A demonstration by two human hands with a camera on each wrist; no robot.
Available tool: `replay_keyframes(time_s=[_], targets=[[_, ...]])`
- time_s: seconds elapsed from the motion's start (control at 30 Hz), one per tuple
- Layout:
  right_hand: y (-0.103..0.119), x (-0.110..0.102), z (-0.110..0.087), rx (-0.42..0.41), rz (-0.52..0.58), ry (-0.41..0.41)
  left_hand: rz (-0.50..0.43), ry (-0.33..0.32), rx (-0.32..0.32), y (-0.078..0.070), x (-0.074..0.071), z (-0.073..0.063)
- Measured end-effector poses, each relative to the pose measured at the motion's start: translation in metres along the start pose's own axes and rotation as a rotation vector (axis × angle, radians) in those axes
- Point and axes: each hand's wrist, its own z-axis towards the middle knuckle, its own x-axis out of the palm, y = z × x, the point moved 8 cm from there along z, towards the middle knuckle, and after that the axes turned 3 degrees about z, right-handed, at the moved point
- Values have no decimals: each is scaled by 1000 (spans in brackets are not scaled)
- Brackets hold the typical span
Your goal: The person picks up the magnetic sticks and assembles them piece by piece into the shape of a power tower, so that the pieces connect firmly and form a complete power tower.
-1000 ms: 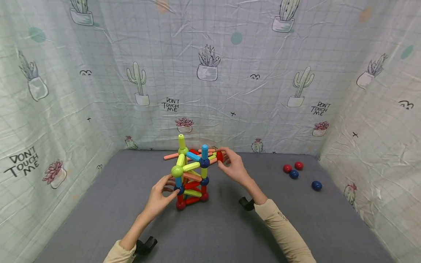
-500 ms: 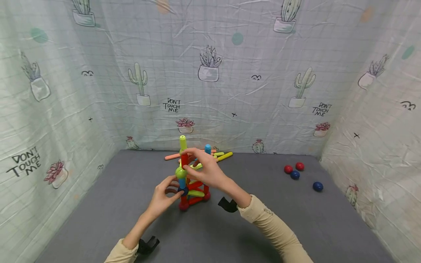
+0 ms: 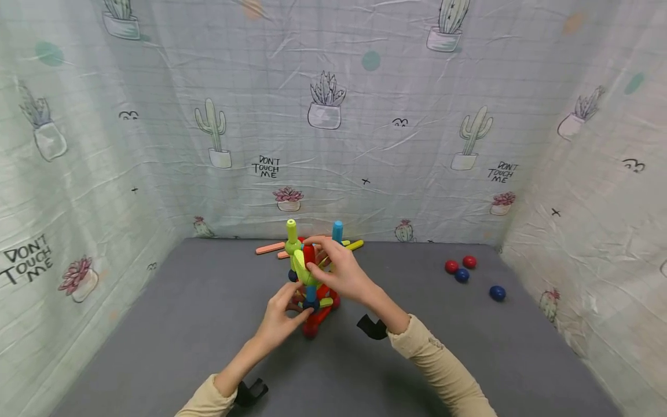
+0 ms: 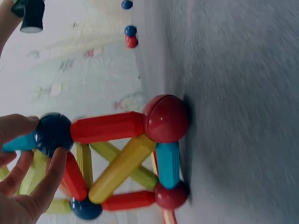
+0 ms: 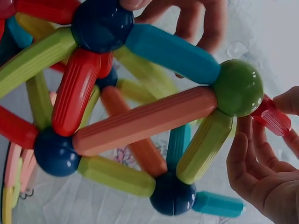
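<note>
A tower of coloured magnetic rods and balls stands on the grey table, its lowest red ball point(image 4: 167, 118) touching the surface. My left hand point(image 3: 282, 319) holds a dark blue ball point(image 4: 53, 134) at the tower's near side, thumb and fingers on either side of it. My right hand point(image 3: 341, 271) pinches a short red rod point(image 3: 309, 254) upright. One end of that rod meets the green ball point(image 5: 238, 87) at the tower's near upper corner. A yellow-green rod point(image 3: 291, 230) and a light blue rod point(image 3: 337, 231) stick up from the other upper corners.
Loose rods, including an orange one point(image 3: 270, 248) and a yellow one point(image 3: 355, 245), lie behind the tower. To the right rest two red balls point(image 3: 469, 262) and two dark blue balls point(image 3: 497, 293). A printed curtain point(image 3: 365, 145) closes off the back and sides.
My right hand has carried the red rod leftward from beside the tower onto the green ball. The tower has turned, its near corner shifting right along with my left hand.
</note>
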Motion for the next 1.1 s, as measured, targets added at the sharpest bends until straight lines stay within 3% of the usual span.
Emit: replay_keyframes(time_s=[0.2, 0.37, 0.63, 0.77, 0.83, 0.93, 1.0, 1.1], targets=[[-6, -16, -12, -49, 9, -16, 103, -9, -16, 13, 27, -5], [-16, -35, -24, -93, -28, -72, 165, 14, 33, -2, 50, -3], [-42, -63, -41, -25, -45, -178, 123, 96, 74, -22, 90, 6], [-53, -72, -45, 2, -50, -209, 113, 132, 109, -30, 102, 10], [-59, -76, -48, 21, -43, -206, 90, 133, 123, -34, 101, 11], [-69, -85, -55, 37, -19, -222, 65, 91, 158, -38, 89, 14], [-85, -95, -63, 60, -28, -258, 53, 31, 185, -37, 73, 16], [-124, -111, -79, 133, -141, -309, 65, -94, 219, -30, 45, 17]])
